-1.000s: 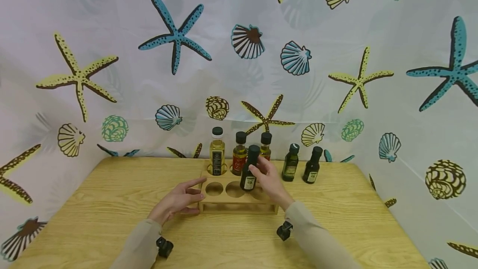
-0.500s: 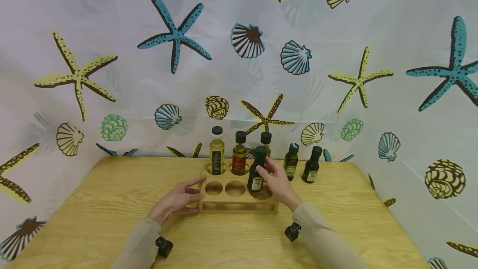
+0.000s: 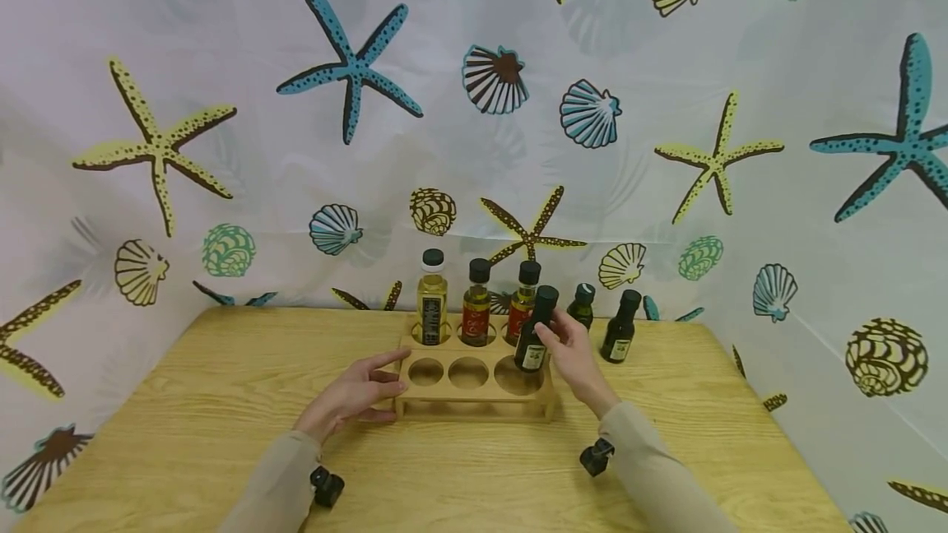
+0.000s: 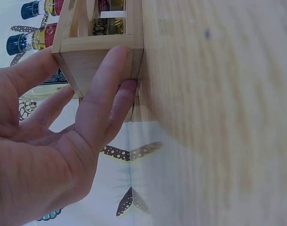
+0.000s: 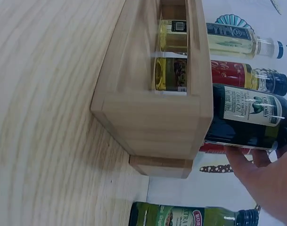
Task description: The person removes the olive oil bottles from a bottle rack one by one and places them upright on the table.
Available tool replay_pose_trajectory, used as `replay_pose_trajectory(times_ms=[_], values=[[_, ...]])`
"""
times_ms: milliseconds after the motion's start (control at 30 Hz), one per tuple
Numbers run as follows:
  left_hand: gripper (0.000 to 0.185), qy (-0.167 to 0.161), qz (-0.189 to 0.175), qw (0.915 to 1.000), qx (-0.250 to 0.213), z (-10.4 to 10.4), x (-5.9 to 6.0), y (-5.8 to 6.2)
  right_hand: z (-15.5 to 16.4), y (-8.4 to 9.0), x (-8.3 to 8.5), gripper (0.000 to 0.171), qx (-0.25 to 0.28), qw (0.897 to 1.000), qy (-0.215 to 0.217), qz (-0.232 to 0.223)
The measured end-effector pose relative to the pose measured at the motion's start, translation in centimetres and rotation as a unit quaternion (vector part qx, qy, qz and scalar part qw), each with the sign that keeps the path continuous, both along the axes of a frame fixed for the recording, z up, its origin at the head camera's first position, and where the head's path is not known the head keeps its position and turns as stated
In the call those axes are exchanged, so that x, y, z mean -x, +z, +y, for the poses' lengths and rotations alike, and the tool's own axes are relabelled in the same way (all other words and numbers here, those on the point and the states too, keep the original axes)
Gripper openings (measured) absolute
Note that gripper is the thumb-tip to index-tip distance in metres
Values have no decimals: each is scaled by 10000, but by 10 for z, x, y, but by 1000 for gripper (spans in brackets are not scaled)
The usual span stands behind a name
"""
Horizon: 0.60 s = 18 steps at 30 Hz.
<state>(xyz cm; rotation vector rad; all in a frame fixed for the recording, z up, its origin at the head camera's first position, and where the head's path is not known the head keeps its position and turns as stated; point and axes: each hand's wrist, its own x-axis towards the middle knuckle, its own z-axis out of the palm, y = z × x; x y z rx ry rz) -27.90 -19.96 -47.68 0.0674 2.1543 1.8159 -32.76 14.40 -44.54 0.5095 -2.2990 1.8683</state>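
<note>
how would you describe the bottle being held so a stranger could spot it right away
On the light wooden table stands a pale wooden rack with round holes, three bottles upright in its back row. At its right front hole, the right hand grips a dark glass bottle with a black cap and white label. Only this one tilts.

Six small bottles in all: three stand in the back row of the one wooden rack ahead of the left hand, one dark bottle is pinched in the right hand, and two more stand on the surface just beyond that hand. The rack has six round holes, its three front ones unfilled. Two hands are in view.
</note>
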Motion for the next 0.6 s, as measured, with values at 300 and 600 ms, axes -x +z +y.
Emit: replay_pose_trajectory(times_ms=[300,600], values=[[62,39,14,10000,34,1,-1,1,17,0,1,56,-73,9995,-194,-242],[67,-225,40,9997,82,-1,-1,1,39,-2,3,55,-179,9991,-337,-197]])
